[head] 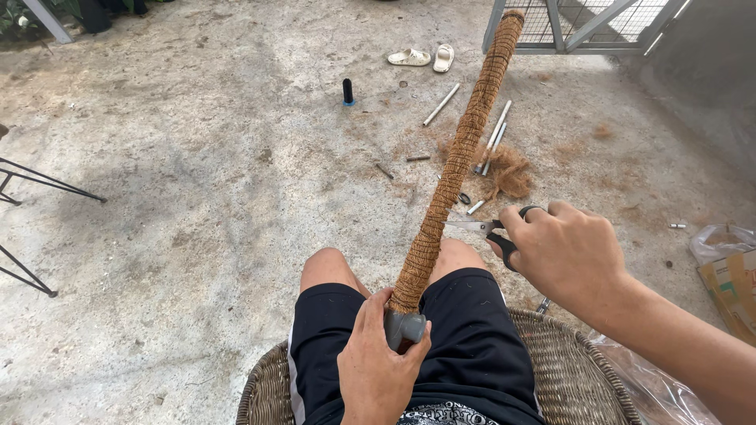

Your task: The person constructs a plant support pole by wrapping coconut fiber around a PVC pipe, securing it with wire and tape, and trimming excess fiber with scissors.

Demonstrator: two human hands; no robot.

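Head view showed the left hand [378,370] clenched on the grey end of the coir-wrapped pole [461,157], angling it upward so the scissors [492,232], gripped by the right hand [563,252], met the fibre.

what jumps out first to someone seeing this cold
A long pole wrapped in brown fibre slants up through the middle, its grey end gripped by the left hand over the lap. The right hand holds scissors with the blades against the pole. Loose fibre litters the concrete floor.

We've got the fibre-wrapped pole [457,165] in our left hand [378,366], right hand [563,252] gripping scissors [488,230] just beside it.
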